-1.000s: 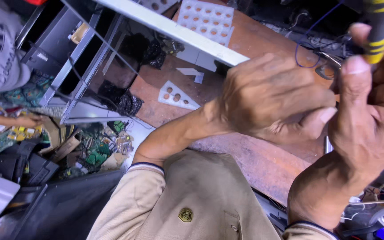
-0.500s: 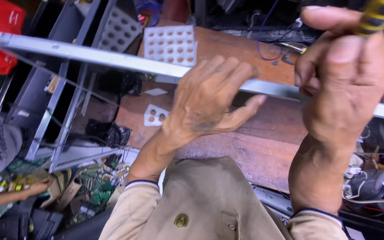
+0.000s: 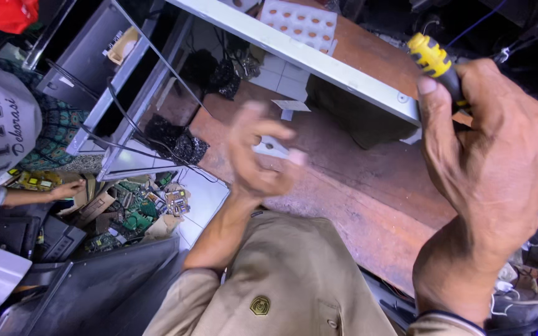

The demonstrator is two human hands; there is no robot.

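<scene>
Gripping a yellow-and-black screwdriver handle (image 3: 438,65) at two o'clock, the right hand (image 3: 493,168) clamps its fingers around it; the blurred left hand (image 3: 258,155) hovers mid-frame, fingers loosely apart, holding nothing.

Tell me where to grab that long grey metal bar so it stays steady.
Judging by its pose, grip the grey metal bar across its narrow width near the screw end, coming from the lower edge facing you. The right hand holds the yellow-and-black screwdriver; the blurred, empty left hand is free.
</scene>
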